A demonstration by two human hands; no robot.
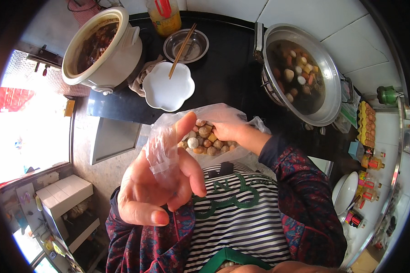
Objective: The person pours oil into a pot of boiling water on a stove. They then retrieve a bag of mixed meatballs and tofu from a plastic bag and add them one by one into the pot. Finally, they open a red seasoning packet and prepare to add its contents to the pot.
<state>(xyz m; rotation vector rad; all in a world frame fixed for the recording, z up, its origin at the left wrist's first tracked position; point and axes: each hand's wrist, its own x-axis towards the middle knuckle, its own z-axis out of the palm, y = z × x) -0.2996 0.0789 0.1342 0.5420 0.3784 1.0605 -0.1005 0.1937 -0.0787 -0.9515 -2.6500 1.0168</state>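
A clear plastic bag [221, 111] hangs in front of my striped top, holding many small round balls and a few yellow cubes [207, 142]. My left hand [148, 184] grips the bag's bunched edge between its fingers; index finger and thumb stick out. From the right, my right hand [234, 132] reaches into the bag's mouth. Its fingers are bent together against the balls, their tips partly hidden, so what they pinch cannot be made out. At the far right, a wide metal pan [330, 102] on a burner holds dark liquid with similar balls floating in it.
A white scalloped plate [168, 88] lies on the black counter [228, 68]. Behind it, chopsticks [183, 50] rest across a metal bowl [202, 44]. A cream pot [130, 54] of dark food stands left, beside a cloth. Egg trays [366, 123] and bottles [371, 162] line the right.
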